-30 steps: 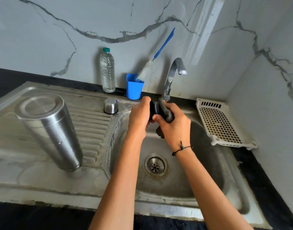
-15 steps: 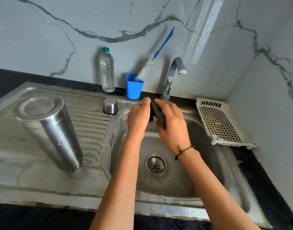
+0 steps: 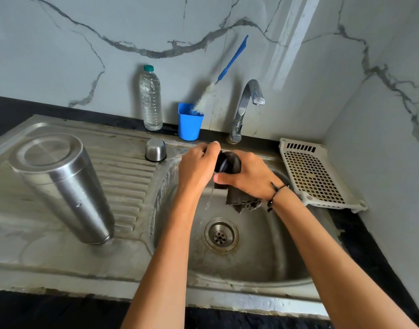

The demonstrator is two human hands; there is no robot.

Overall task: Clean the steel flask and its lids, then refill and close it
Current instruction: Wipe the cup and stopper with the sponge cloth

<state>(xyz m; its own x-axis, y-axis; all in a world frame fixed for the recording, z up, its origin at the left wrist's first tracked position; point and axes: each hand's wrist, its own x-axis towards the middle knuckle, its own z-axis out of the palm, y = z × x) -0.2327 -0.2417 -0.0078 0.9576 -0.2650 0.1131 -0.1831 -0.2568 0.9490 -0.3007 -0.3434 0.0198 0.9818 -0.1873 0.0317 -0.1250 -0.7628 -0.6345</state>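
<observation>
The steel flask [image 3: 61,184] stands upside down on the ribbed drainboard at left. A small steel cup lid [image 3: 155,150] sits upside down behind it, near the basin's edge. Over the sink basin [image 3: 263,252], my left hand [image 3: 196,169] grips a black inner lid [image 3: 221,163]. My right hand [image 3: 248,176] holds a dark scrub cloth [image 3: 241,200] wrapped against that lid, with one corner hanging down. Water drips from the lid toward the drain [image 3: 221,235].
A clear water bottle [image 3: 151,100] and a blue cup [image 3: 189,122] with a bottle brush [image 3: 225,72] stand at the back wall. The tap [image 3: 247,103] arches behind my hands. A white perforated tray [image 3: 315,174] lies right of the basin.
My right hand has turned over the lid, thumb now pointing left, and the cloth now hangs below it. The left hand stays in place on the lid.
</observation>
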